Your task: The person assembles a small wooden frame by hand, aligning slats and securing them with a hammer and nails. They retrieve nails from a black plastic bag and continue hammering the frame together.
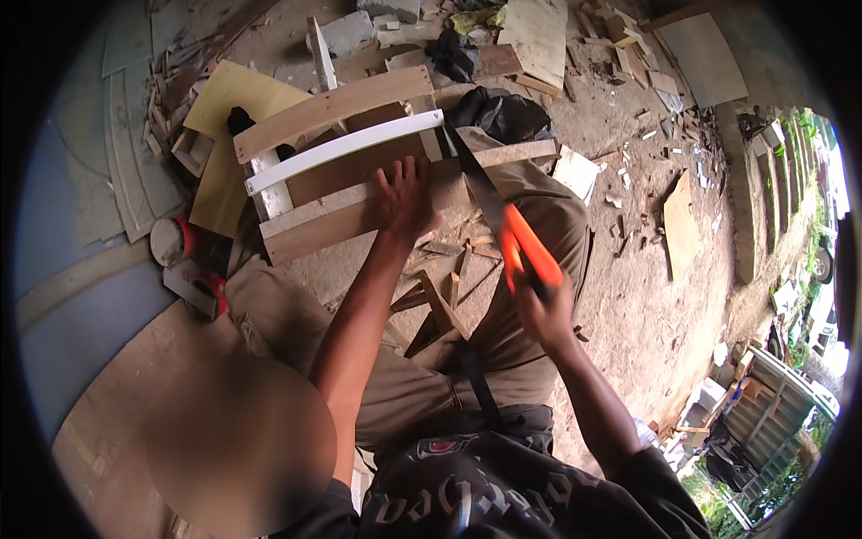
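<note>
A small slatted wooden frame (pixel 310 216) lies tilted across my legs, with a white strip (pixel 350 151) running along its middle. My left hand (pixel 409 198) bears on the near slat, its fingers curled over the edge. In my right hand (pixel 546 310) is a handsaw (pixel 530 242) with an orange and black handle. Its dark blade points up and left, the tip beside the right end of the white strip. Whether the teeth touch the wood I cannot tell.
Wood offcuts (pixel 440 305) lie between my legs. A red-rimmed round container (pixel 171 241) and a red tool (pixel 208 292), partly hidden, are at the left. Black plastic (pixel 503 115) lies beyond the frame. Scraps and boards (pixel 680 225) litter the dirt floor.
</note>
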`<state>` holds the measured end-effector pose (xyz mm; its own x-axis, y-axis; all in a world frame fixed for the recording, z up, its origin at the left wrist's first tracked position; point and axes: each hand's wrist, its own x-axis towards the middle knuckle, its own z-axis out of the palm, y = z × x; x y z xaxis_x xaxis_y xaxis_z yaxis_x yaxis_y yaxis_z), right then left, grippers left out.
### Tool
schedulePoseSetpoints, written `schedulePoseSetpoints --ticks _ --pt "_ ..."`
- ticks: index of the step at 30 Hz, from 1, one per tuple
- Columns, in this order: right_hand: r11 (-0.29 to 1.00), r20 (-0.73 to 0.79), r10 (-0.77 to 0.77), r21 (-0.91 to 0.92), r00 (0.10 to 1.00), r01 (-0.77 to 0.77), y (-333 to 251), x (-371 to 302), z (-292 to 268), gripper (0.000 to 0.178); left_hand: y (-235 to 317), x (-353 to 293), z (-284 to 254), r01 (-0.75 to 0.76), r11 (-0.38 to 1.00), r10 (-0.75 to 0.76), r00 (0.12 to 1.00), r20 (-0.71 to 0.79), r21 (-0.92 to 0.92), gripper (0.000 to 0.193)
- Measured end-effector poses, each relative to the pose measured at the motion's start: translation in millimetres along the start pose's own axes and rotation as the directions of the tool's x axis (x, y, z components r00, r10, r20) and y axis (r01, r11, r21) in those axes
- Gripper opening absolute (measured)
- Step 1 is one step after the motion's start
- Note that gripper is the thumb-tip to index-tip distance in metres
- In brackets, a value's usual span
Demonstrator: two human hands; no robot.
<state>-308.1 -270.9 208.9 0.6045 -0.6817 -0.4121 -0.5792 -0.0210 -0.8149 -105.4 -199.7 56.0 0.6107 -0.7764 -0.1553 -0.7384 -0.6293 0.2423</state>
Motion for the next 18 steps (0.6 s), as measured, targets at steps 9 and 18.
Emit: schedulePoseSetpoints --ticks 9,18 --pt "0.979 -0.072 -0.2 -0.038 0.977 0.198 19 60 42 0.019 -8 14 -3 -0.031 1.0 0.031 0.999 0.018 -0.006 0.09" --pt "0.994 0.02 0.068 0.087 0.997 -0.07 -2 -88 -31 0.024 -11 12 0 0.015 1.0 -0.013 0.996 0.093 -0.02 0.099"
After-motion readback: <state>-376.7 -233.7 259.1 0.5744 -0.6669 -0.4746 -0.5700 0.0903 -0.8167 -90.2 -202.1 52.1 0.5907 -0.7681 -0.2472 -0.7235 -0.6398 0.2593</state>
